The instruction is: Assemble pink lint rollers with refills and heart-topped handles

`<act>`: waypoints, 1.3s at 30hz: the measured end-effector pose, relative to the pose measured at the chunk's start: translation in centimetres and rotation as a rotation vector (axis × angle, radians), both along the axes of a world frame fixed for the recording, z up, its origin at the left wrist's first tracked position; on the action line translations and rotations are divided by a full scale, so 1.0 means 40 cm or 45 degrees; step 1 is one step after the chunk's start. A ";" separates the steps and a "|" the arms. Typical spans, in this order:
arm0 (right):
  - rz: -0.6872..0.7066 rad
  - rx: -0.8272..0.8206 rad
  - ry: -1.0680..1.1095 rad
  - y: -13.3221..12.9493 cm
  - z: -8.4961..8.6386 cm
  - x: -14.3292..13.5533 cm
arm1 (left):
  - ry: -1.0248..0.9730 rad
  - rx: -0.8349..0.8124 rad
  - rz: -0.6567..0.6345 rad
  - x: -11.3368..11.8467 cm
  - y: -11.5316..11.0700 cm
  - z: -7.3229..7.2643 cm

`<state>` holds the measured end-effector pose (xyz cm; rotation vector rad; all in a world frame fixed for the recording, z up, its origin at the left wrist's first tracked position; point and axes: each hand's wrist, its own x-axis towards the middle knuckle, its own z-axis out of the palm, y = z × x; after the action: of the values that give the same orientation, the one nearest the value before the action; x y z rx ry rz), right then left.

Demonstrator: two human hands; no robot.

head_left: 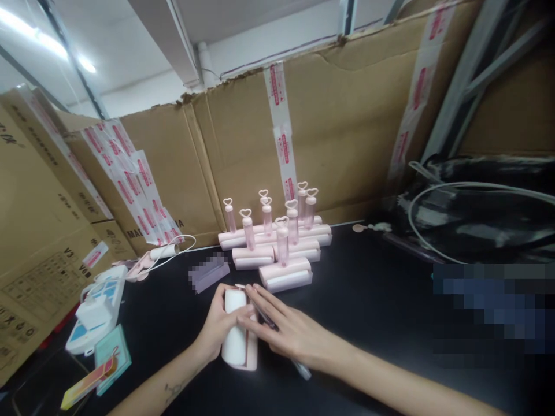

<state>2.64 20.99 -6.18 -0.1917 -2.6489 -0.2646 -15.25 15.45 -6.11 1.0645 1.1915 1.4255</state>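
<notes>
Holding hand: left hand (pixel 217 323) is curled around a white and pink roll (pixel 235 332), thumb over the white face, fingers mostly hidden behind it.
Other hand: right hand (pixel 292 329) has its fingers closed in and laid along the roll's upper edge, with what looks like a pen (pixel 302 370) tucked under the palm.
Roll location: low and central over the black counter (pixel 368 352), nearer the person than the pink bases (pixel 286 273). Can't tell if its lower end touches down.
Roll feel: my guess is light, stiff plastic, kinda slick on that smooth white curve, so it could twist in a loose grip. Doesn't look super fragile.
Where to grab: around the middle of the body, I'd say, thumb on one side and fingers opposite. Wouldn't pinch the thin pink edge.
Tubes: a bunch of see-through pink tubes (pixel 282 248) with heart-shaped tops stand upright among the bases. Too small to tell what's inside, or whether they sit in the bases or just on them.
Cardboard box: big one (pixel 34 231) off to the left, printing on its side, contents out of sight.
</notes>
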 end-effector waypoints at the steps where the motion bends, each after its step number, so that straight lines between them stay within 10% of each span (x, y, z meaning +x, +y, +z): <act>1: -0.015 -0.022 -0.007 0.003 -0.005 -0.001 | -0.006 -0.013 -0.011 0.000 0.002 0.000; 13: -0.208 -0.099 0.164 -0.023 -0.046 -0.025 | -0.092 0.006 0.312 -0.026 0.016 0.004; 18: -0.250 -0.322 0.288 0.014 -0.020 -0.009 | 0.433 0.115 0.404 -0.089 0.032 0.036; 27: 0.318 -0.802 0.422 -0.016 0.060 0.005 | 1.043 0.088 0.293 -0.066 -0.006 0.058; 39: 0.329 -0.780 0.382 -0.031 0.060 0.007 | 0.998 0.128 0.291 -0.060 -0.014 0.064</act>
<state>2.92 19.74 -3.79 -0.0710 -2.3421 0.6182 -17.64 14.88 -3.56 1.6832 1.8499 1.2701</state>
